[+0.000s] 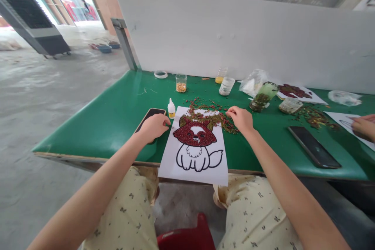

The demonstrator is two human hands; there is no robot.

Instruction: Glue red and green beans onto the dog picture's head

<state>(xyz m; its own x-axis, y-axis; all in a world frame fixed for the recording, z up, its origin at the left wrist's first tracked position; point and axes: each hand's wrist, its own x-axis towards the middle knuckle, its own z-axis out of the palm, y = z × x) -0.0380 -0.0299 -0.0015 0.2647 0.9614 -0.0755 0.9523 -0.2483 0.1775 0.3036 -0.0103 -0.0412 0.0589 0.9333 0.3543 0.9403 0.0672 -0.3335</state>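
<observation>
My left hand point(156, 125) rests over a dark phone point(150, 116), its fingers curled; whatever they might hold is hidden. My right hand point(240, 118) is above the scattered red and green beans point(229, 124), thumb and fingertips pinched together; what is between them is too small to make out. A paper sheet point(169, 160) with an outlined puppy-like animal lies between my hands. The drawing's head point(195, 134) is covered in dark red beans, with green in the ears, while its body point(191, 158) is plain white. A small white glue bottle point(171, 109) stands by the sheet's upper left corner.
Along the back of the green table point(99, 121) stand a cup of yellow kernels point(181, 84), a whitish cup point(226, 86) and a tipped green jar point(263, 97). Another phone point(314, 147) lies right. Another person's hand point(365, 127) is at the right edge. A white board point(234, 39) rises behind.
</observation>
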